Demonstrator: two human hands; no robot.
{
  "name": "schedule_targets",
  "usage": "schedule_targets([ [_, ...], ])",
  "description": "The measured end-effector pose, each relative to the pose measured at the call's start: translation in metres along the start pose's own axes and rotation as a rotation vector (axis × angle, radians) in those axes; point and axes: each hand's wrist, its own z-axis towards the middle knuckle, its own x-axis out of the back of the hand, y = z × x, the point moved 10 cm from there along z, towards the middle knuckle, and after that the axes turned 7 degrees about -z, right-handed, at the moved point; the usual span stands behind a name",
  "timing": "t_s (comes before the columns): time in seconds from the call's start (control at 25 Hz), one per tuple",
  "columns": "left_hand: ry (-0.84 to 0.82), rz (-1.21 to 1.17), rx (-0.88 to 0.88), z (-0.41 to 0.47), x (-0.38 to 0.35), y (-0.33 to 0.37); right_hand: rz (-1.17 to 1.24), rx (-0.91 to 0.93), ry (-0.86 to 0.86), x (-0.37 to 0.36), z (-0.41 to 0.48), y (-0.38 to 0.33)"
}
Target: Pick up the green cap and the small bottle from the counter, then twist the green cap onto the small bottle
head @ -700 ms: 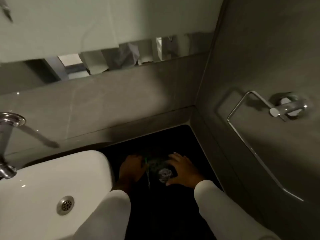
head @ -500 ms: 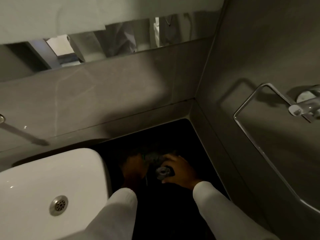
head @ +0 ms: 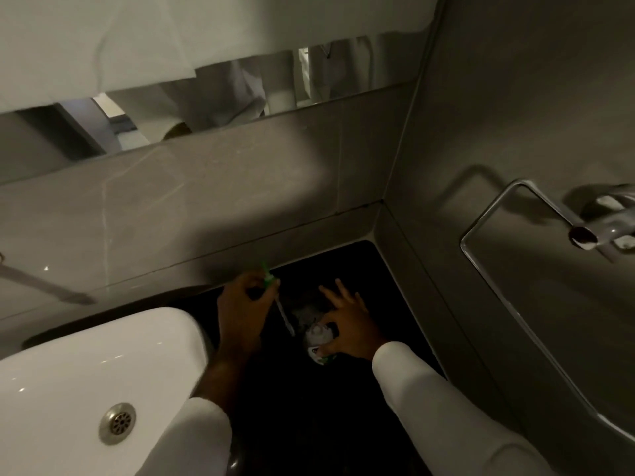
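Beside the white ceramic basin (head: 86, 372), on the black tabletop (head: 309, 424), 2 hands work in dim light. Left hand (head: 240, 304) is curled around the green handle of a thin metal-shafted tool (head: 275, 293), whose shaft slants down toward a small white-and-green container (head: 319, 340). Right hand (head: 347, 324) pinches this container between thumb and forefinger, its other fingers spread; the contents cannot be made out. Round metal drain (head: 118, 422) sits in the basin. Chrome towel ring (head: 515, 280) hangs on the grey wall at right.
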Motion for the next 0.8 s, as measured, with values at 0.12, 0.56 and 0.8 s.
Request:
schedule_targets([
  [0.12,0.043,-0.187,-0.198,-0.006,0.019,0.048,-0.042,-0.050,-0.028,0.002,0.005,-0.001],
  [0.56,-0.059,-0.159,-0.333,-0.042,-0.016,0.070,0.016,-0.079,-0.035,-0.004,0.006,0.010],
  [0.8,-0.294,-0.080,-0.263,-0.067,-0.055,0.026,0.092,-0.182,-0.027,-0.012,0.005,0.024],
])
